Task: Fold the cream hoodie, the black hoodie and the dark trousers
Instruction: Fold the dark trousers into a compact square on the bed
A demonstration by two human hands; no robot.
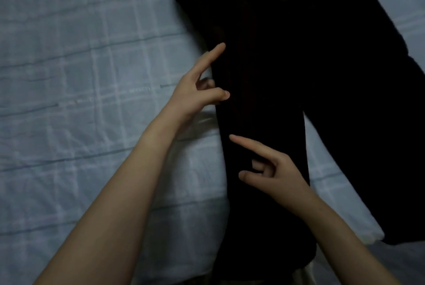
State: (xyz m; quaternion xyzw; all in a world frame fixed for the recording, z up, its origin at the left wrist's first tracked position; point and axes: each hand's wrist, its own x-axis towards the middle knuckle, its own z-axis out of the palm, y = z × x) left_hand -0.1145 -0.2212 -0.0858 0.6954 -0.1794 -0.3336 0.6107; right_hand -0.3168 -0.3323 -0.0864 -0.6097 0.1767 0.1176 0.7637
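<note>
The dark trousers (264, 66) lie spread on the bed, one leg running down the middle and the other slanting off to the right. My left hand (197, 91) is at the left edge of the middle leg, with index finger and thumb stretched onto the cloth and the other fingers loosely curled beside the edge. My right hand (276, 174) is lower on the same leg, with its index finger pointing left, its thumb out and the remaining fingers bent. Neither hand plainly grips the fabric. No hoodie can be made out.
A light blue checked bed sheet (80, 77) covers the whole surface, wrinkled on the left. A bit of pale fabric (303, 272) peeks out under the near end of the middle leg. Sheet shows between the two legs (326, 169).
</note>
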